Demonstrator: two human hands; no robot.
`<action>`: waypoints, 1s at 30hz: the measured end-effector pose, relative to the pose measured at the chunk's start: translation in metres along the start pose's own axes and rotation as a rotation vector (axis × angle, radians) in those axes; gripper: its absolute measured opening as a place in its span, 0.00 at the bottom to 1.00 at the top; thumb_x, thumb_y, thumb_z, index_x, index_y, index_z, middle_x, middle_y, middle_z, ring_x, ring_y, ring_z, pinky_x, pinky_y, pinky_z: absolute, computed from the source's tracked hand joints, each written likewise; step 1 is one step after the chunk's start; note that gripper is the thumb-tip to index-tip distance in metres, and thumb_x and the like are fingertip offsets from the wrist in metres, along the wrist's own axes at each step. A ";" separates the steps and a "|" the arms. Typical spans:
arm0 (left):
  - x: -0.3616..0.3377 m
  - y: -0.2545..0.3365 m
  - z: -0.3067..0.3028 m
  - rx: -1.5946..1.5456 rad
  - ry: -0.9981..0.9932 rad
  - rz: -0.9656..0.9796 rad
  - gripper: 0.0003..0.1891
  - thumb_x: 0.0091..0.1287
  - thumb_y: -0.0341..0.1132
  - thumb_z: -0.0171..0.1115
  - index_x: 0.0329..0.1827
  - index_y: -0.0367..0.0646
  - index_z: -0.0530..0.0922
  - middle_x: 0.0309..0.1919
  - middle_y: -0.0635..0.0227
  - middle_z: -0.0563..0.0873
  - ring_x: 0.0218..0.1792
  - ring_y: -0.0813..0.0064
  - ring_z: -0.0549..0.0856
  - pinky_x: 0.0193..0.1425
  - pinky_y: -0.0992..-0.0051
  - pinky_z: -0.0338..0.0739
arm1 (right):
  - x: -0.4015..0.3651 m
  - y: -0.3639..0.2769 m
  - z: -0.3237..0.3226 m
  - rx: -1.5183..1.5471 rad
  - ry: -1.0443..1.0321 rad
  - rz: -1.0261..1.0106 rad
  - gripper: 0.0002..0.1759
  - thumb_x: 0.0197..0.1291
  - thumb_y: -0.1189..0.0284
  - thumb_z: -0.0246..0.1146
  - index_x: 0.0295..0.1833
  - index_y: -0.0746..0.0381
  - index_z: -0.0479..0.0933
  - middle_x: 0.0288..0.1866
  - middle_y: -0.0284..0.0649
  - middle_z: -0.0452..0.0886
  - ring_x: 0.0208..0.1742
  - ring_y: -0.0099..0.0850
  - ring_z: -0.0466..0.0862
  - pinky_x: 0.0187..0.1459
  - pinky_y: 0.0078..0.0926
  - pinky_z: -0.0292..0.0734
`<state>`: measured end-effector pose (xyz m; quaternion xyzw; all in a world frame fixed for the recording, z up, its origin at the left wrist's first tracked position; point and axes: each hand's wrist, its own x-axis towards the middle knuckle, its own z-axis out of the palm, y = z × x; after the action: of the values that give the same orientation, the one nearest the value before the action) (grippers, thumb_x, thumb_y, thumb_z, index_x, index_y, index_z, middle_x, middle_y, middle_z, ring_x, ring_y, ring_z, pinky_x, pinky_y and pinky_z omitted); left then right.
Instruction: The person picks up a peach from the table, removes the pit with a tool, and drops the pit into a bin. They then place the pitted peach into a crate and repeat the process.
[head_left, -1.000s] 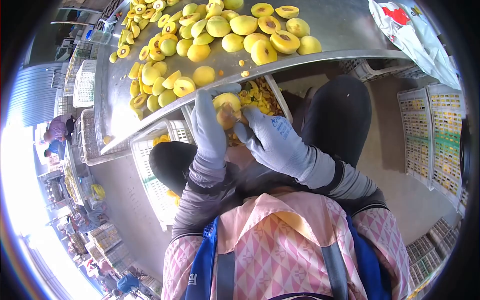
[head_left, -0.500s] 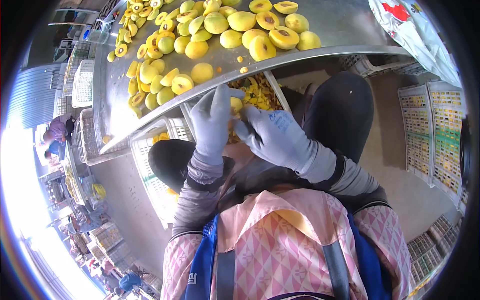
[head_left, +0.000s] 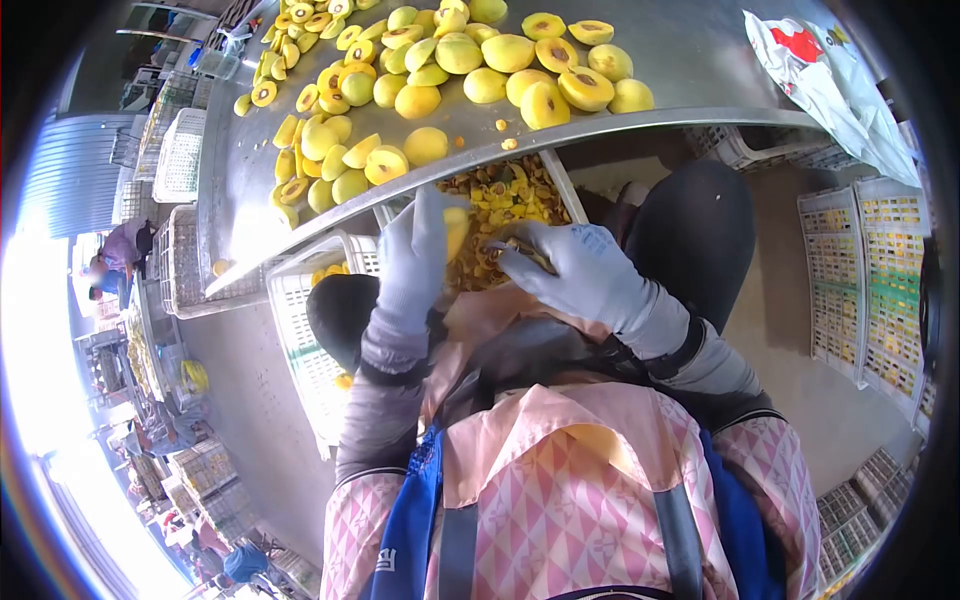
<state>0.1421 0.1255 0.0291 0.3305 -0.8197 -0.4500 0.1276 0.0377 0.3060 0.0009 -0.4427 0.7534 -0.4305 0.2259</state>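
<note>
While the metal table (head_left: 700,75) spanned the top of the view, many yellow fruit halves (head_left: 586,90) lay on it. A white crate (head_left: 290,280) stood below its near edge, left of the fruit scraps (head_left: 515,200). The right hand (head_left: 590,275), gloved, had its fingers partly curled around a small dark object (head_left: 535,256), too unclear to identify. The left hand (head_left: 410,255), also gloved, closed its fingers against a yellow fruit piece (head_left: 456,232) above the scraps.

The left hand (head_left: 408,262) holds a yellow fruit piece (head_left: 456,232); the right hand (head_left: 580,272) curls around a dark item (head_left: 532,256). Beyond both, whole and halved fruit (head_left: 458,54) lie on the metal tabletop (head_left: 690,82).
</note>
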 end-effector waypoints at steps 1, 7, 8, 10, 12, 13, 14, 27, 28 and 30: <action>-0.006 -0.004 -0.011 0.076 0.051 0.092 0.24 0.80 0.48 0.49 0.45 0.38 0.88 0.35 0.63 0.90 0.34 0.75 0.85 0.44 0.73 0.79 | -0.002 0.000 0.003 -0.143 0.047 -0.043 0.20 0.70 0.55 0.63 0.51 0.62 0.79 0.33 0.48 0.85 0.36 0.46 0.88 0.39 0.41 0.81; -0.032 -0.049 -0.147 0.743 0.180 -0.241 0.13 0.74 0.40 0.61 0.49 0.42 0.87 0.37 0.59 0.89 0.33 0.63 0.87 0.44 0.69 0.81 | -0.007 0.012 0.007 -0.262 -0.048 -0.027 0.17 0.69 0.55 0.61 0.45 0.59 0.76 0.30 0.47 0.86 0.34 0.48 0.88 0.38 0.47 0.80; -0.033 -0.057 -0.164 0.905 0.141 -0.194 0.13 0.73 0.40 0.62 0.50 0.43 0.87 0.41 0.59 0.89 0.36 0.61 0.87 0.47 0.68 0.81 | -0.006 0.012 0.007 -0.254 -0.052 -0.030 0.17 0.69 0.55 0.61 0.45 0.59 0.75 0.30 0.47 0.86 0.34 0.48 0.88 0.38 0.47 0.80; -0.031 -0.066 -0.181 1.225 0.058 -0.092 0.13 0.72 0.40 0.63 0.52 0.44 0.87 0.47 0.59 0.88 0.43 0.56 0.87 0.52 0.65 0.81 | -0.004 0.011 0.007 -0.242 -0.056 -0.036 0.17 0.69 0.55 0.61 0.45 0.59 0.75 0.29 0.47 0.86 0.33 0.47 0.88 0.38 0.46 0.80; 0.001 -0.066 -0.171 1.020 0.116 0.229 0.14 0.71 0.40 0.63 0.55 0.47 0.86 0.53 0.59 0.86 0.51 0.56 0.85 0.58 0.62 0.79 | -0.002 0.010 0.007 -0.232 -0.043 -0.056 0.17 0.69 0.55 0.61 0.45 0.60 0.74 0.29 0.47 0.86 0.33 0.48 0.87 0.38 0.46 0.80; 0.024 -0.060 -0.159 0.909 0.142 0.384 0.15 0.70 0.40 0.64 0.57 0.48 0.85 0.56 0.59 0.85 0.55 0.55 0.84 0.61 0.60 0.78 | -0.001 0.009 0.006 -0.228 -0.037 -0.065 0.17 0.69 0.56 0.61 0.45 0.60 0.74 0.29 0.47 0.85 0.33 0.48 0.87 0.38 0.46 0.81; 0.048 -0.052 -0.139 0.792 0.093 0.470 0.16 0.68 0.39 0.65 0.58 0.50 0.84 0.57 0.58 0.85 0.58 0.54 0.83 0.63 0.60 0.77 | 0.000 0.009 0.005 -0.221 -0.067 -0.031 0.18 0.69 0.55 0.61 0.45 0.61 0.75 0.30 0.49 0.85 0.34 0.49 0.87 0.38 0.46 0.81; 0.171 -0.034 -0.037 0.474 -0.472 0.384 0.29 0.61 0.30 0.69 0.69 0.49 0.77 0.58 0.56 0.84 0.58 0.59 0.84 0.65 0.64 0.77 | 0.006 0.013 0.003 0.143 0.215 -0.095 0.16 0.71 0.64 0.64 0.52 0.66 0.75 0.36 0.54 0.84 0.37 0.54 0.85 0.37 0.46 0.79; 0.164 -0.021 -0.041 0.253 -0.473 0.230 0.29 0.62 0.31 0.69 0.69 0.46 0.77 0.57 0.56 0.84 0.58 0.62 0.84 0.64 0.65 0.77 | 0.006 0.011 0.002 0.195 0.215 -0.106 0.16 0.70 0.64 0.64 0.52 0.66 0.75 0.38 0.55 0.84 0.38 0.55 0.85 0.38 0.47 0.79; 0.144 -0.011 -0.047 -0.422 -0.526 -0.013 0.25 0.65 0.29 0.68 0.66 0.35 0.77 0.56 0.55 0.84 0.52 0.72 0.84 0.60 0.72 0.79 | 0.009 0.003 -0.006 0.266 0.149 -0.036 0.16 0.70 0.65 0.64 0.52 0.66 0.75 0.37 0.54 0.84 0.38 0.55 0.85 0.38 0.48 0.79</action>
<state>0.0627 -0.0038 0.0332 0.1746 -0.7114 -0.6803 -0.0255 0.0274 0.3017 0.0022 -0.3891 0.6963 -0.5622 0.2185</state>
